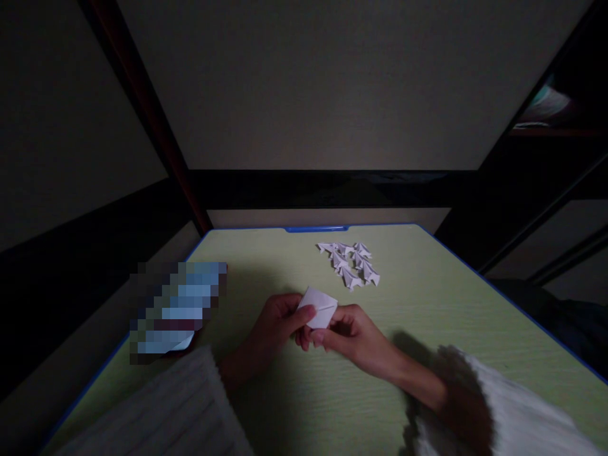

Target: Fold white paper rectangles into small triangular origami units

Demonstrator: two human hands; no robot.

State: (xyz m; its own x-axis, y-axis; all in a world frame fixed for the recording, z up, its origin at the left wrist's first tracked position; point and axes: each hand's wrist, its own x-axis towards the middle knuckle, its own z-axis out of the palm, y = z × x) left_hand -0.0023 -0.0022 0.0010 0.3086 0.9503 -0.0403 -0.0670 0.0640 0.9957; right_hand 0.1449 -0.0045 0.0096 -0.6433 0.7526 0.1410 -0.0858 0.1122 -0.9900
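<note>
A small folded piece of white paper (319,301) is held above the table between my two hands. My left hand (285,320) grips its left side, with the thumb pressed on its face. At the lower right edge, my right hand (349,332) pinches the same paper between thumb and fingers. A crease or flap line runs across the paper's face. Beyond the hands, several small folded white paper figures (349,278) lie grouped on the table. The fingers behind the paper are partly hidden.
The light green table (427,316) has a blue rim and a blue handle (317,229) at its far edge. On the left lies a flat object with a blurred-out screen (190,304), probably a phone. Dark panels (308,88) stand behind the table.
</note>
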